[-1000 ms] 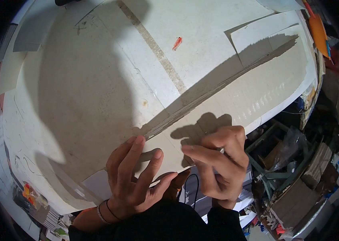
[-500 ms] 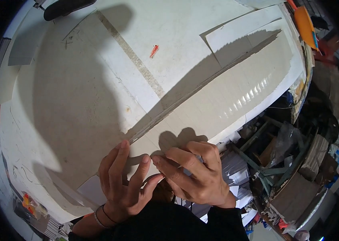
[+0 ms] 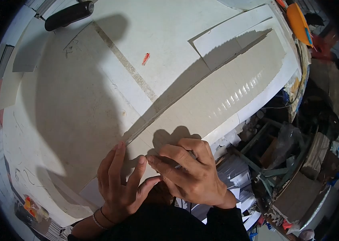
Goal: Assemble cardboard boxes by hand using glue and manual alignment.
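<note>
Left hand (image 3: pixel 121 188) flat, fingers spread on near end of long grey cardboard strip (image 3: pixel 217 96) lying diagonally across white table (image 3: pixel 77 120); right hand (image 3: pixel 191 176) fingers curled, pinching the strip's edge.

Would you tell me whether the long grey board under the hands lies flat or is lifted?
Flat. The grey board lies spread along the white table, with the left hand and right hand pressing its near end.
</note>
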Action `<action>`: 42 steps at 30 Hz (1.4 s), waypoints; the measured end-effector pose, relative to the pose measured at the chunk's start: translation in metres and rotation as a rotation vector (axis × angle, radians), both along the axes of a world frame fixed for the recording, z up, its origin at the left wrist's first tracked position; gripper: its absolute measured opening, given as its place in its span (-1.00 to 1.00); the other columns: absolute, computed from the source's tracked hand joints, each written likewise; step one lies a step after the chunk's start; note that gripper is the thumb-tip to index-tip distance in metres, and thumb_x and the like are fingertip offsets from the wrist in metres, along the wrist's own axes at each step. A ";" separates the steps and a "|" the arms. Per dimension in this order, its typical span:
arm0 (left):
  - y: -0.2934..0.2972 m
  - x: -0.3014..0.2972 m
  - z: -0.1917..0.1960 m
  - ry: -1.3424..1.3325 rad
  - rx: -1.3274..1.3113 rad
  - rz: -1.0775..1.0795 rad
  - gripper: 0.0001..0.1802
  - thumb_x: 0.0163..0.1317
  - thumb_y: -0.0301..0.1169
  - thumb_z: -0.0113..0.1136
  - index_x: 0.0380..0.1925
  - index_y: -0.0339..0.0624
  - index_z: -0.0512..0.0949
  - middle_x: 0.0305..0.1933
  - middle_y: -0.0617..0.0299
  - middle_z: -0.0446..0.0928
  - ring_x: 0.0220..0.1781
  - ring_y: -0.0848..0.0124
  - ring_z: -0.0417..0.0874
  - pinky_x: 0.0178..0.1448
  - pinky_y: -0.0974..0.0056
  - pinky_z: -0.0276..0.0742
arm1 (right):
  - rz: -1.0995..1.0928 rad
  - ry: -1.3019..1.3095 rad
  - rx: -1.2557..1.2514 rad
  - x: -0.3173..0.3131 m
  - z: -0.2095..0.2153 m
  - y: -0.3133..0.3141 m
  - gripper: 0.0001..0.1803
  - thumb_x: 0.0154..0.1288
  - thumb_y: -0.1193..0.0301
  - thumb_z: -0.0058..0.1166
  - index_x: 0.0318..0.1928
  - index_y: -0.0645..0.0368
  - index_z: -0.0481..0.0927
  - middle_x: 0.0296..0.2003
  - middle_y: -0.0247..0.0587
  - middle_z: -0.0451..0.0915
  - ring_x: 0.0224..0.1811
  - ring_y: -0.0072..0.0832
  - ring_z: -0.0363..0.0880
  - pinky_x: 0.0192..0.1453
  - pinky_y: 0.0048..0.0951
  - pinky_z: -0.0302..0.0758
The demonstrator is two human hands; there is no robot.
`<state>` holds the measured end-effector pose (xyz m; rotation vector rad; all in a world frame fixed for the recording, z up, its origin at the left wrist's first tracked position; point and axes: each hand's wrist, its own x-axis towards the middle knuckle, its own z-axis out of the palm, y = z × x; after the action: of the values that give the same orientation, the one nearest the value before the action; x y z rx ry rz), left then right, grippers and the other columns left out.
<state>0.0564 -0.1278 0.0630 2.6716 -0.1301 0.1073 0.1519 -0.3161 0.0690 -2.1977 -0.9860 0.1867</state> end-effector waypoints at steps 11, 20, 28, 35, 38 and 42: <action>-0.003 -0.005 -0.009 -0.052 0.043 0.014 -0.33 0.33 -0.10 0.38 0.39 -0.01 0.45 0.44 -0.30 0.34 0.36 -0.17 0.46 0.28 -0.15 0.49 | -0.001 -0.108 -0.028 0.000 0.006 0.003 -0.60 -0.09 0.37 0.43 -0.13 0.10 0.84 0.04 -0.41 0.64 0.06 -0.30 0.48 -0.01 -0.29 0.50; -0.007 -0.008 -0.017 -0.079 0.045 0.043 -0.47 0.33 -0.26 0.28 0.30 -0.07 0.51 0.45 -0.28 0.33 0.39 -0.17 0.43 0.34 -0.17 0.43 | 0.024 -0.169 -0.019 -0.033 0.000 0.006 -0.66 -0.02 0.34 0.30 -0.19 0.21 0.81 0.08 -0.26 0.59 0.25 -0.21 0.46 0.32 -0.14 0.46; 0.002 0.012 0.043 0.129 -0.102 -0.004 -0.33 0.12 -0.34 0.41 0.29 -0.17 0.49 0.52 -0.26 0.21 0.47 -0.24 0.32 0.48 -0.27 0.22 | 0.104 -0.280 -0.114 -0.030 0.003 0.008 -0.59 0.14 0.35 0.17 -0.05 0.35 0.73 0.18 -0.12 0.52 0.30 -0.13 0.45 0.41 -0.11 0.40; -0.009 0.112 0.057 -0.082 -0.329 0.146 -0.87 0.46 -0.47 0.12 -0.11 -0.30 0.54 -0.12 -0.13 0.58 -0.11 -0.10 0.64 -0.04 -0.03 0.53 | 0.100 -0.282 -0.189 -0.030 0.003 0.005 -0.52 0.23 0.33 0.13 0.13 0.32 0.63 0.30 -0.05 0.47 0.39 -0.12 0.40 0.46 -0.13 0.38; -0.028 0.160 0.030 -0.103 -0.307 0.188 -0.73 0.55 -0.30 0.04 -0.23 -0.30 0.55 -0.36 -0.20 0.63 -0.28 -0.27 0.63 -0.19 -0.13 0.52 | 0.105 -0.262 -0.158 -0.030 0.002 0.006 -0.48 0.24 0.31 0.11 0.18 0.29 0.60 0.32 -0.06 0.46 0.40 -0.14 0.39 0.47 -0.15 0.38; -0.053 0.193 -0.001 -0.053 -0.251 0.247 -0.68 0.55 -0.24 0.04 -0.26 -0.28 0.58 -0.37 -0.16 0.64 -0.27 -0.22 0.65 -0.13 -0.15 0.52 | 0.087 -0.303 -0.159 -0.031 0.002 0.003 -0.50 0.22 0.32 0.10 0.16 0.26 0.61 0.29 -0.11 0.49 0.39 -0.18 0.40 0.48 -0.18 0.39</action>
<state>0.2492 -0.1808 0.0621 2.4236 0.1863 0.2552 0.1209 -0.3134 0.0711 -2.3755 -1.2720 -0.0322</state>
